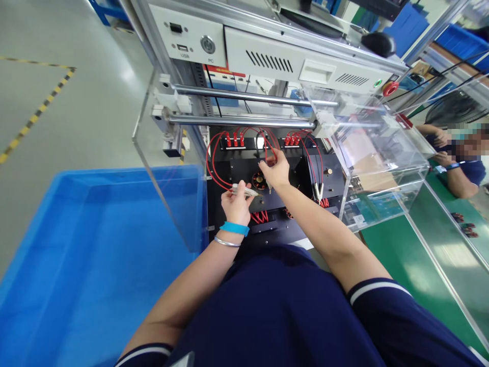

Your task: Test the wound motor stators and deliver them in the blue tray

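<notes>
My left hand (pixel 235 206) is closed on a white test clip (pixel 246 191), whose jaws point right, with red wires (pixel 216 171) running to it. Beside it, a round copper-wound motor stator (pixel 259 180) sits on the black fixture plate (pixel 242 165). My right hand (pixel 278 171) is pinched just right of the stator, where red wires run down to the fingers. A small pale tip shows under that hand, but what it grips is mostly hidden. Another white clip (pixel 319 192) stands on the fixture further right.
A clear acrylic panel (pixel 164 188) and a blue bin (pixel 95 255) are on the left. Steel rods (pixel 240 121) cross above the fixture. Red terminals (pixel 236 140) stand at its back. An acrylic cover (pixel 382 153) is at right, near another person's hands (pixel 443 148).
</notes>
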